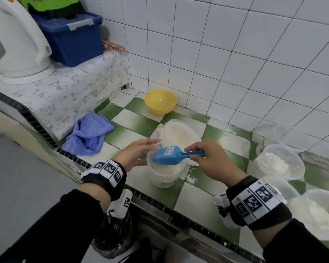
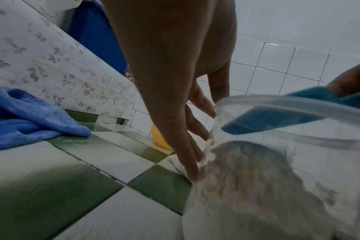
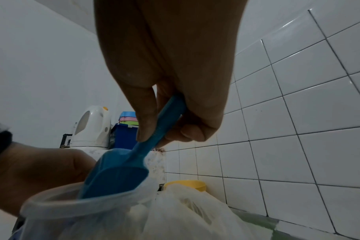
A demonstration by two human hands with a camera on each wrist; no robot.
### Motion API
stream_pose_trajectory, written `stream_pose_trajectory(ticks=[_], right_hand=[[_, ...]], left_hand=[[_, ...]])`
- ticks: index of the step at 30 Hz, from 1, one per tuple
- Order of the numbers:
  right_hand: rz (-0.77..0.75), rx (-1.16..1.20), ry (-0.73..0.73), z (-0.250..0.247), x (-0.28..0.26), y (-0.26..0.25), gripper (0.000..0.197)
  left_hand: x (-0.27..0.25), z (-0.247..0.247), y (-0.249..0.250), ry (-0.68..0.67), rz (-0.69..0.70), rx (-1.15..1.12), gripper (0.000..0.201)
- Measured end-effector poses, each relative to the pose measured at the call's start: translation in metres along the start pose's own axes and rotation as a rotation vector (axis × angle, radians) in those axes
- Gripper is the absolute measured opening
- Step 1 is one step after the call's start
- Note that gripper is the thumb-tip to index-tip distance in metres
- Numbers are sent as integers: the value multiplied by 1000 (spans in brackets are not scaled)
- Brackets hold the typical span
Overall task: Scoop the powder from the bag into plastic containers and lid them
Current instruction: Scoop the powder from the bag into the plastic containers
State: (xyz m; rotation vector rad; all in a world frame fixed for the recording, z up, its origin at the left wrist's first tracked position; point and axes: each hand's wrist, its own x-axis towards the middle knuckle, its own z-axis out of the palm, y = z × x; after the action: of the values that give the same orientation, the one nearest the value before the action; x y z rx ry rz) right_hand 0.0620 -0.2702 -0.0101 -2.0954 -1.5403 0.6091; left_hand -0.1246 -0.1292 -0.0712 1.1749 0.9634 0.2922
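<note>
A clear plastic container (image 1: 164,174) partly filled with white powder stands on the checkered counter (image 1: 141,122). My left hand (image 1: 135,154) holds its left side, fingers (image 2: 187,146) lying along the wall of the container (image 2: 277,186). My right hand (image 1: 195,153) pinches the handle of a blue scoop (image 1: 170,155), which is turned face down over the container's mouth. In the right wrist view the scoop (image 3: 117,177) dips past the rim of the container (image 3: 82,211). The open plastic bag (image 1: 179,131) of powder sits just behind it.
A yellow bowl (image 1: 160,101) stands in the tiled corner and a blue cloth (image 1: 89,134) lies left. At the right stand several containers of powder (image 1: 279,162). A white kettle (image 1: 13,40) and a blue box (image 1: 72,38) sit on the raised shelf. Spilled powder (image 1: 191,180) dots the counter.
</note>
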Motion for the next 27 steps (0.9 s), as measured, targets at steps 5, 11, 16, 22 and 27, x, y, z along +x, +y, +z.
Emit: stream_pose_trajectory(ticks=[5,11,16,22,27], right_hand=[[59,201,4,-15,3,4,15],[287,507,143,-27,15,25,21],[377,422,174,-24,28,36,21],[270,-92,131,3,48,41,19],[121,-684,79,25,66,38,29]], left_hand=[[4,-5,-3,11,11,3,25],[17,-9,0,70,-7,-32,27],[35,-14,13,93,5,19,28],[60,-9,32,70,21,175,38],[79,-2,45,27,26,246,52]])
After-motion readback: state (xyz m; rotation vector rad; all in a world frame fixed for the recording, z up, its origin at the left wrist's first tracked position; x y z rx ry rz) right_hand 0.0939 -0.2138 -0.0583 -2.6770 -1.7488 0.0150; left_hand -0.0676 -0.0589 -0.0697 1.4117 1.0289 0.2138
